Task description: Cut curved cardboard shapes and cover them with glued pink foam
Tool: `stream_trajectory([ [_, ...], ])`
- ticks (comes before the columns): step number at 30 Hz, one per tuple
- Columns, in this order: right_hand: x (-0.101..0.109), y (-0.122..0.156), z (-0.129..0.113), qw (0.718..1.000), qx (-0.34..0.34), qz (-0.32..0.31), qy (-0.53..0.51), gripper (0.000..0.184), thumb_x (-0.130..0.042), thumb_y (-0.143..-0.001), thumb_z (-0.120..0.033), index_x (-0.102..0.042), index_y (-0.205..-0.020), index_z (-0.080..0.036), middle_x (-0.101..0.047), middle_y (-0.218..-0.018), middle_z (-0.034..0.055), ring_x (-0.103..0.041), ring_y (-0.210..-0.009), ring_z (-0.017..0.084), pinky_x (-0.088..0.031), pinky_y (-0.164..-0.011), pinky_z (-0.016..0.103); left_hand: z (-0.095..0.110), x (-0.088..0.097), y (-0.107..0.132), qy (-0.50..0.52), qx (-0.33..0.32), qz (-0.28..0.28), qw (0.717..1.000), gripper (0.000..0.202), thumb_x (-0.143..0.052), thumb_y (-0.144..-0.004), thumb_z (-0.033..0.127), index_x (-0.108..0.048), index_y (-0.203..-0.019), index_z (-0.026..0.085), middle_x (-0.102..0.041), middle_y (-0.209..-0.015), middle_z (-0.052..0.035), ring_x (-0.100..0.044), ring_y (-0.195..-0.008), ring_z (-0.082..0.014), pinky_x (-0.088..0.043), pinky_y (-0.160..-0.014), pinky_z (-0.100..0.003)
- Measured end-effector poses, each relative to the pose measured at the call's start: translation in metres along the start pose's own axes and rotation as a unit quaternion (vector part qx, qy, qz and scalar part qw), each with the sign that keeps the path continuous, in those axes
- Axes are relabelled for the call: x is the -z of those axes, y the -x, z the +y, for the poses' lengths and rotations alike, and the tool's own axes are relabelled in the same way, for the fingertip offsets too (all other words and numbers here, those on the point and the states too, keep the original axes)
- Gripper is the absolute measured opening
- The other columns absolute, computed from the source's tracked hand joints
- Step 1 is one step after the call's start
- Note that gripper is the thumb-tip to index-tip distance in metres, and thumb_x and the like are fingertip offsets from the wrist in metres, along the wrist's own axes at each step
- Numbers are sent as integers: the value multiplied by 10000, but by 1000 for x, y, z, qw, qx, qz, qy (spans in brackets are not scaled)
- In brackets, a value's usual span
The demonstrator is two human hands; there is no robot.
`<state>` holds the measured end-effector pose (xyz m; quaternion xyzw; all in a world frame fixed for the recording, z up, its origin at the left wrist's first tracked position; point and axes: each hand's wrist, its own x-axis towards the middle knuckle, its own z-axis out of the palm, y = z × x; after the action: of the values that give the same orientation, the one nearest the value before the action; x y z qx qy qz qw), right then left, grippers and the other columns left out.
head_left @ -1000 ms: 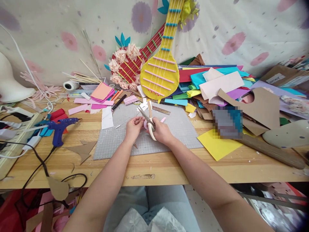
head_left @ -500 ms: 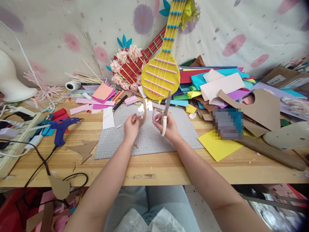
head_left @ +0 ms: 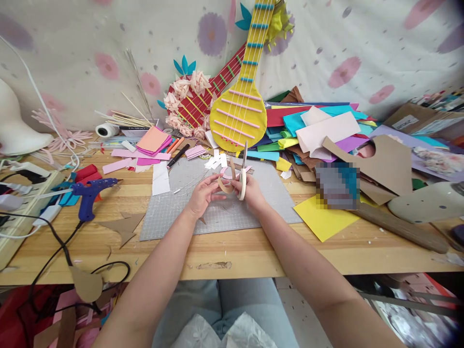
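Observation:
My right hand [head_left: 252, 192] is closed around scissors [head_left: 243, 183] with off-white handles, their blades pointing up and away from me. A curved strip of brown cardboard [head_left: 225, 186] loops between my hands, its right side at my right fingertips. My left hand [head_left: 205, 195] has its fingers apart beside the strip's left end; whether they touch it I cannot tell. Just behind the strip is a curved pink strip [head_left: 224, 172], partly hidden. Both hands are above a grey cutting mat [head_left: 166, 220], where small white paper pieces [head_left: 217, 159] lie at the far edge.
A blue glue gun [head_left: 89, 195] and a power strip [head_left: 27, 217] with cables are at left. Yellow [head_left: 237, 116] and red [head_left: 192, 107] handmade string instruments lean at the back. Coloured sheets [head_left: 329, 128], cardboard [head_left: 393, 164] and a yellow sheet [head_left: 322, 220] occupy the right.
My left hand has moved right and its fingers have spread. The cardboard strip has shifted from my left hand over to my right fingertips. The scissors stay in my right hand.

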<state>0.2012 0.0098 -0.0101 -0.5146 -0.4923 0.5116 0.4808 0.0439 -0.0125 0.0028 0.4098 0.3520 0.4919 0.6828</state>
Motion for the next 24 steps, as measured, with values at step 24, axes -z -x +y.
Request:
stream_trajectory([
  [24, 6, 14, -13, 781, 194, -91, 586, 435, -468, -766, -622, -528, -871, -204, -654, -770, 41, -588, -683, 191, -232, -553, 260, 6, 5, -7, 3, -46, 192, 980, 175, -672, -712, 234, -550, -806, 150, -588, -634, 45, -588, -480, -57, -485, -472, -161],
])
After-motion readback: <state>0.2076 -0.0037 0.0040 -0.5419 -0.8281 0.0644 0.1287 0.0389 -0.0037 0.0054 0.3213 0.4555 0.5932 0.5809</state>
